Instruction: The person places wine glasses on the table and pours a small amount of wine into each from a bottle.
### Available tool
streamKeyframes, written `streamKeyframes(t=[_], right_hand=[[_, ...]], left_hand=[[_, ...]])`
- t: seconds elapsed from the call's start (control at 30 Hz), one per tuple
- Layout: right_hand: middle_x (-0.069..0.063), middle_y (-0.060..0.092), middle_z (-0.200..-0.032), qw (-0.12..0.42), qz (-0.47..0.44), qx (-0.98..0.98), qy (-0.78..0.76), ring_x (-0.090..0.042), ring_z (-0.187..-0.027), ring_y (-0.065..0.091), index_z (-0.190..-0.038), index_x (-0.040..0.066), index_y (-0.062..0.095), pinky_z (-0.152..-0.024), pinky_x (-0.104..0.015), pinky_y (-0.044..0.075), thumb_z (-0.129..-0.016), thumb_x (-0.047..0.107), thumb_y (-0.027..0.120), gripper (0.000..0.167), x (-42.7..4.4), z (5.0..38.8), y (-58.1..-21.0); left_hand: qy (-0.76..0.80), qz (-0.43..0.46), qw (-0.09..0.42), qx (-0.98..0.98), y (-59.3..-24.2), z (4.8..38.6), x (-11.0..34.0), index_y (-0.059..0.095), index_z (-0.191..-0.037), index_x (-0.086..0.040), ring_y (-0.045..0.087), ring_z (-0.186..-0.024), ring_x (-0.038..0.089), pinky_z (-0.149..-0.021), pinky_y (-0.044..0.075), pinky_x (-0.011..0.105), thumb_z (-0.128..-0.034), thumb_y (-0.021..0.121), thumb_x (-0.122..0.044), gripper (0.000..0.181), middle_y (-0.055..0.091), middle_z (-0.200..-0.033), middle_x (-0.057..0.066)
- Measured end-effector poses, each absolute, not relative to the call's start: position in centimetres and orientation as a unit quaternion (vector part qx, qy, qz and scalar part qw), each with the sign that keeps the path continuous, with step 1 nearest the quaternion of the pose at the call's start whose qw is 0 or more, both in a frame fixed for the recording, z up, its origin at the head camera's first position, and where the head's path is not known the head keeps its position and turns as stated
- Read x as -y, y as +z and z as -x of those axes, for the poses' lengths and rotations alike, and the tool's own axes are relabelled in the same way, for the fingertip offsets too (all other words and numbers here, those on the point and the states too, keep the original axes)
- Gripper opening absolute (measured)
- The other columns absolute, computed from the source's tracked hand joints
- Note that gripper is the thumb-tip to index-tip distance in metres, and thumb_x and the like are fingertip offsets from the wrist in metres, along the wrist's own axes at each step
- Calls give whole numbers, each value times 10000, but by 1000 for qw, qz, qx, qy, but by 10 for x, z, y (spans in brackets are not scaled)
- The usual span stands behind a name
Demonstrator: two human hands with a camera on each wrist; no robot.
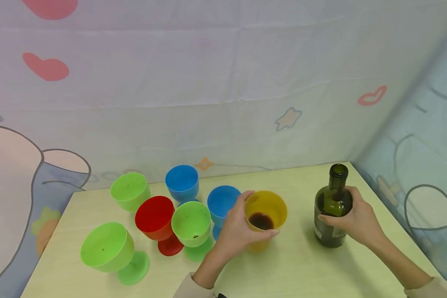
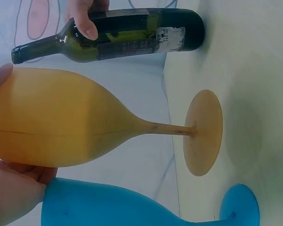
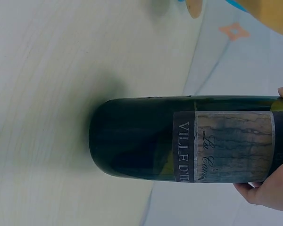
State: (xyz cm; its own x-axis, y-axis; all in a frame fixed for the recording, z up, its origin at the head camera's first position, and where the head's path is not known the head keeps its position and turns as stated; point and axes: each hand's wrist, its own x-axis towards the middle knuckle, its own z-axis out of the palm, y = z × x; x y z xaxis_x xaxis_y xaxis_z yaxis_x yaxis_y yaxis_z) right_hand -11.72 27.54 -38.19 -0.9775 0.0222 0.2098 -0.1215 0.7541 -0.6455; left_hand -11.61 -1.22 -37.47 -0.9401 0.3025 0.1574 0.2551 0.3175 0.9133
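Observation:
My left hand (image 1: pixel 235 227) grips a yellow goblet (image 1: pixel 268 203) near its rim, thumb and fingers on opposite sides. Dark liquid (image 1: pixel 261 221) lies in the bowl. In the left wrist view the goblet's foot (image 2: pixel 203 133) shows at the end of its stem; whether it touches the table I cannot tell. To the right, my right hand (image 1: pixel 361 219) holds a dark green wine bottle (image 1: pixel 329 238) around its upper body. The bottle stands upright, uncapped, its base at or just above the table. Its label (image 3: pixel 236 147) faces the right wrist camera.
Left of the yellow goblet stand two blue goblets (image 1: pixel 181 182), a red goblet (image 1: pixel 155 219) and three green goblets (image 1: pixel 108 248). One blue goblet (image 2: pixel 108 202) is close beside my left hand. A printed cloth (image 1: pixel 223 82) hangs behind the pale table (image 1: pixel 298 269).

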Motion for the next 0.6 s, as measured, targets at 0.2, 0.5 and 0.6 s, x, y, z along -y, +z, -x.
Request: streamKeyframes(t=[0.2,0.5,0.6], right_hand=[[-304,511,-1086,93,-17,930,355,-443,-921,539,-1274,-90,287,-709,-539,455,-685,260,798,855,-278,118,-380],[-309,481,-1108,84,-5,930,359,-460,-948,510,-1275,-95,276,-716,-546,440,-704,299,784,861,-285,118,-380],[-314,472,-1116,79,-2,931,357,-467,-953,501,-1278,-93,270,-711,-545,438,-708,311,780,865,-287,118,-379]], left_hand=[[561,-181,10,-808,-371,119,8,331,-1352,-91,465,-1094,188,-912,413,403,-643,817,-321,891,475,-1267,15],[542,-172,20,-822,-366,124,-3,319,-1362,-87,474,-1076,200,-894,423,385,-642,818,-344,913,486,-1260,28],[531,-175,21,-829,-367,127,-8,315,-1361,-79,487,-1056,208,-873,437,370,-645,816,-351,915,499,-1243,46]])
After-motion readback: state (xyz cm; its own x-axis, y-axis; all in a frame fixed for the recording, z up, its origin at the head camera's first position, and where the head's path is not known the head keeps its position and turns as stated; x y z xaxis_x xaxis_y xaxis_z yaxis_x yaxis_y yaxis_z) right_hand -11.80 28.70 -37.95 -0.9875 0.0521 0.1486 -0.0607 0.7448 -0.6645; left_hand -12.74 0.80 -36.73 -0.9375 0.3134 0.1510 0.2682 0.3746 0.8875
